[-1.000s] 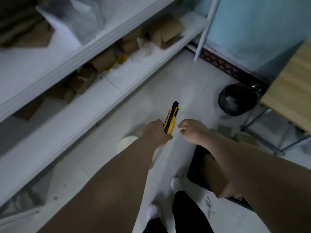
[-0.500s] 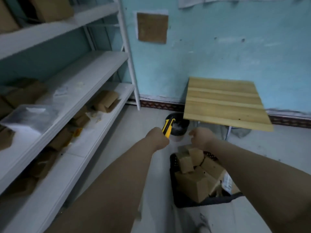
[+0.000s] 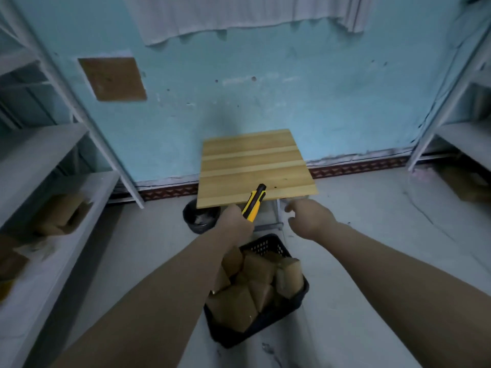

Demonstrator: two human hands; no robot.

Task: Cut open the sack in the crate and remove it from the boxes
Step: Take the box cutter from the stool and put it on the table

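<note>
A black plastic crate (image 3: 265, 244) stands on the floor below my arms, filled with several brown cardboard boxes (image 3: 255, 285). No sack is clearly visible among them. My left hand (image 3: 235, 225) is closed around a yellow and black utility knife (image 3: 254, 202), whose tip points up and away over the front edge of the table. My right hand (image 3: 309, 217) hovers beside it, holding nothing, fingers loosely spread. Both hands are above the crate's far end.
A small wooden slatted table (image 3: 252, 166) stands against the blue wall. A black bin (image 3: 200, 217) sits under its left corner. White shelving (image 3: 53, 197) with cardboard boxes runs along the left; another white shelf unit (image 3: 462, 139) stands at the right.
My view has swung from the left shelves to face the wall and table, and the crate now lies under my arms. The knife stays in my left hand.
</note>
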